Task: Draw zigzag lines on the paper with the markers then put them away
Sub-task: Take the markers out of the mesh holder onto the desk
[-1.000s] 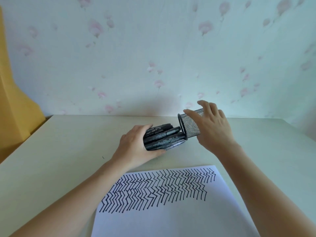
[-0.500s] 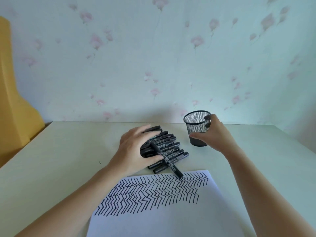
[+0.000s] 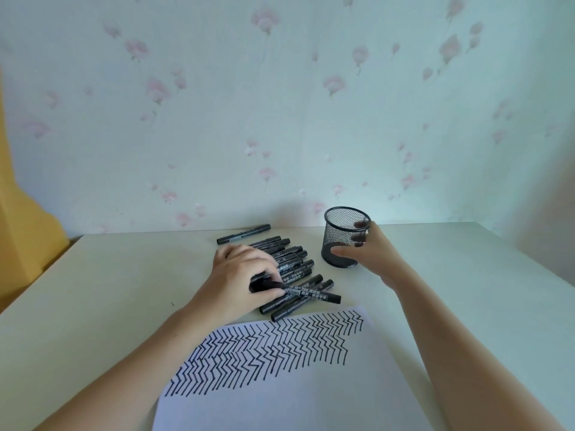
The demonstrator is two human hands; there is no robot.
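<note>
Black mesh cup (image 3: 342,241), slim cylindrical markers (image 3: 292,269), zigzag-inked paper (image 3: 298,384)

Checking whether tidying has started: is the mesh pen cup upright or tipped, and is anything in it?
Upright and empty: the mesh pen cup stands on its base, right hand around it; markers lie on the table.

Pale room, papered wall behind a cream table

A pale blue-green wallpapered wall (image 3: 280,104) scattered with faded pink flowers fills the upper frame; a smooth cream tabletop (image 3: 109,290) spans the lower half, and a yellow-orange curved panel (image 3: 21,231) stands at the left edge in soft, even light.
</note>
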